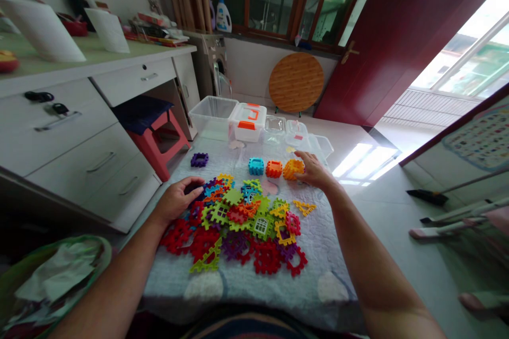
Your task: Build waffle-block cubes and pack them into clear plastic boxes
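Observation:
A heap of colourful interlocking plastic building pieces (238, 217) lies on the cloth-covered table, with red, lime, purple and yellow ones mixed. My left hand (178, 198) rests at the heap's left edge, thumb and index finger apart, near dark purple pieces; its other fingertips are hidden. Behind the heap stand a blue stack (256, 166), an orange stack (274, 169) and a yellow stack of building pieces (293, 169). My right hand (314, 169) has its fingers and thumb against the right side of the yellow stack. Farther left sits a purple stack (199, 159).
An open clear bin (214, 116), a lidded box with orange clips (249, 122) and smaller clear containers (296, 132) line the table's far end. A triangular yellow piece (304, 207) lies right of the heap. A pink stool (155, 137) stands left, beside drawers.

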`<state>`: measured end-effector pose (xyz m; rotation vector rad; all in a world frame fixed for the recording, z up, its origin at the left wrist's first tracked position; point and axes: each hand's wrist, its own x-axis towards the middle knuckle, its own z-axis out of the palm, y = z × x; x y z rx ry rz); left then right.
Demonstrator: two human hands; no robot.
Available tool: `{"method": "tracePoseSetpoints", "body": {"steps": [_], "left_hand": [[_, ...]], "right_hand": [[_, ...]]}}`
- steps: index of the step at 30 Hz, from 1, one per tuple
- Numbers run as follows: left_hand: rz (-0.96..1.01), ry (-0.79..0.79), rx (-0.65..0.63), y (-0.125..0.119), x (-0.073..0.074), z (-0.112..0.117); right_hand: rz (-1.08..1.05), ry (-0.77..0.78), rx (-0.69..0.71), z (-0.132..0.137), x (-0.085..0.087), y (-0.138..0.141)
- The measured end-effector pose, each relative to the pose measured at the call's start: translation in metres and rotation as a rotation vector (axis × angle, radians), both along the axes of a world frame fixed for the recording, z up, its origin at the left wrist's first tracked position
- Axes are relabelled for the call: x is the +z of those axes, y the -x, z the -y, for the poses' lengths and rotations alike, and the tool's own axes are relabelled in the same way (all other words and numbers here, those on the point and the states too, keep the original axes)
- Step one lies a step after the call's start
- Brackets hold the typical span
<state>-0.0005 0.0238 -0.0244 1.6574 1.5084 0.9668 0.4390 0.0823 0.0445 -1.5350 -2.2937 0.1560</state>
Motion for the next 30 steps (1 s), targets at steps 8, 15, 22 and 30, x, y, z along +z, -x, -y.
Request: {"method": "tracePoseSetpoints", "body": {"steps": [8,15,22,30], "left_hand": [[-0.006,-0.010,0.003,0.000,-0.002,-0.001],[-0.011,-0.010,-0.004,0.001,-0.002,-0.001],[-0.015,-0.005,0.000,-0.001,0.002,0.000],[-0.032,-0.025,0.012,-0.002,0.004,0.001]], "right_hand": [[-0.027,0.082,-0.013,-0.012,-0.008,-0.001],[-0.065,0.035,-0.020,-0.006,0.000,0.001],[-0.314,0.012,-0.040,0.062,0.012,0.027],[-0.129,0.284,0.081,0.101,-0.013,0.054]]}}
